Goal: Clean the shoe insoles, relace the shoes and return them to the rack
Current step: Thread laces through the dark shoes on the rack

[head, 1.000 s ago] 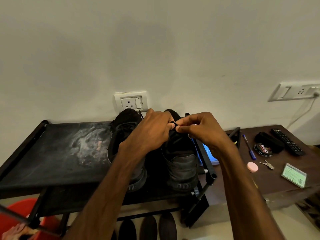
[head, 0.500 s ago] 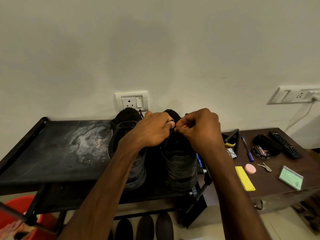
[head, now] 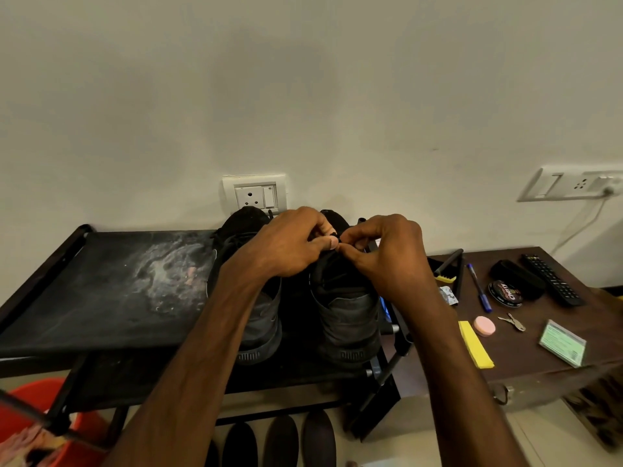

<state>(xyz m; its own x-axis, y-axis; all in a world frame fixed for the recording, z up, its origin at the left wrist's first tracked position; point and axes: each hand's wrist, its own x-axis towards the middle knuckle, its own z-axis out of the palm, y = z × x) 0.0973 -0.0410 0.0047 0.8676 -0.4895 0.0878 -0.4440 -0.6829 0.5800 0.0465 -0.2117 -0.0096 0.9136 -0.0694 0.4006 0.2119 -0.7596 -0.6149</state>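
Near edge: toes of dark shoes (head: 279,439) on the floor under the rack (head: 101,298), orange bucket (head: 30,399) at lower left. On the right half of the rack's top shelf, two black shoes stand side by side, heels nearest. The left shoe (head: 263,318) is partly covered by the left forearm. The left hand (head: 290,244) and right hand (head: 387,254) meet over the tongue of the right shoe (head: 347,315) — fingers curled, thumb and forefinger of each pinching the black lace (head: 333,234). Just right of the rack is a brown table (head: 539,372) with yellow pad (head: 475,345), polish tin (head: 505,293) and remote (head: 553,279). Farthest — wall socket (head: 255,195).
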